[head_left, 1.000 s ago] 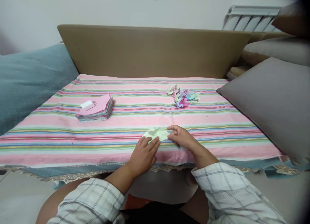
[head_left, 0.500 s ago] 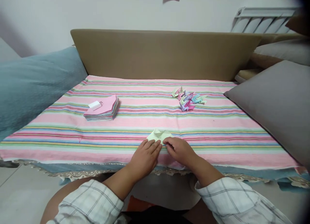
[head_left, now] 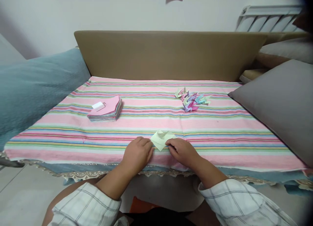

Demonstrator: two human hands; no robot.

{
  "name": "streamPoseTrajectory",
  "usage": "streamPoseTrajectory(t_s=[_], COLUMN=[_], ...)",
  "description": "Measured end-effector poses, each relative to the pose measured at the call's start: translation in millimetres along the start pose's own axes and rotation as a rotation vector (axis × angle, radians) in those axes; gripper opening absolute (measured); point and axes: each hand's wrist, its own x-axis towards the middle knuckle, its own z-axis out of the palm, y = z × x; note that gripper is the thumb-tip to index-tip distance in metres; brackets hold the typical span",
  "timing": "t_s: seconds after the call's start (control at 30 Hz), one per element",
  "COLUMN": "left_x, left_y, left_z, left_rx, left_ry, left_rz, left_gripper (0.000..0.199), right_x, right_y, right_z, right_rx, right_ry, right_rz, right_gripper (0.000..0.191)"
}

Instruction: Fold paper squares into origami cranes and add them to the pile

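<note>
A pale green folded paper (head_left: 160, 141) lies on the striped cloth near its front edge, with one point toward me and a raised flap at the back. My left hand (head_left: 138, 153) is closed at the paper's left corner, thumb and fingers pressed together there. On the other side, my right hand (head_left: 183, 151) pinches the right part of the paper between thumb and curled fingers.
Several folded paper figures (head_left: 192, 100) lie in a cluster farther back on the right. A stack of coloured paper (head_left: 107, 110) with a white plug-like item (head_left: 98, 106) on top sits at left. Cushions (head_left: 276, 102) border the right side.
My left hand has slid left off the paper's front to its left corner, uncovering the near point. My right hand stays at the right side. The view has shifted slightly.
</note>
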Motion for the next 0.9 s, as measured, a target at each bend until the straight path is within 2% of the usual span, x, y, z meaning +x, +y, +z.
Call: streamPoseTrajectory(t_s=[0.07, 0.13, 0.27, 0.33, 0.37, 0.47, 0.57, 0.77, 0.9], left_x=[2, 3, 6, 8, 9, 11, 13, 18, 22], left_y=[8, 17, 26, 26, 25, 20, 17, 10, 6], left_z=[2.2, 9.1, 23.7, 27.9, 29.5, 33.7, 36.6, 31.2, 25.7], left_rx=[-0.037, -0.057, -0.032, -0.026, -0.026, -0.022, -0.014, -0.031, 0.019], left_ry=[0.031, 0.005, -0.041, -0.058, -0.062, -0.065, -0.048, -0.055, -0.107], left_rz=[0.081, 0.130, 0.151, 0.143, 0.143, 0.149, 0.150, 0.100, 0.074], left_gripper=[0.021, 0.027, 0.035, 0.034, 0.034, 0.030, 0.029, 0.024, 0.023], right_x=[0, 1, 4, 6, 7, 11, 14, 12, 11], right_y=[0, 1, 4, 9, 12, 21, 25, 16, 10], right_z=[1, 0, -5, -7, -6, -3, 0, 0, -3], right_rx=[0.033, 0.083, 0.133, 0.164, 0.206, 0.406, 0.525, 0.860, 0.940], right_ry=[0.017, 0.073, 0.384, 0.468, 0.457, 0.309, 0.221, 0.081, 0.027], right_rz=[-0.019, -0.036, 0.008, 0.094, 0.153, 0.339, 0.445, 0.527, 0.522], right_gripper=[0.020, 0.019, 0.015, 0.015, 0.017, 0.024, 0.026, 0.037, 0.040])
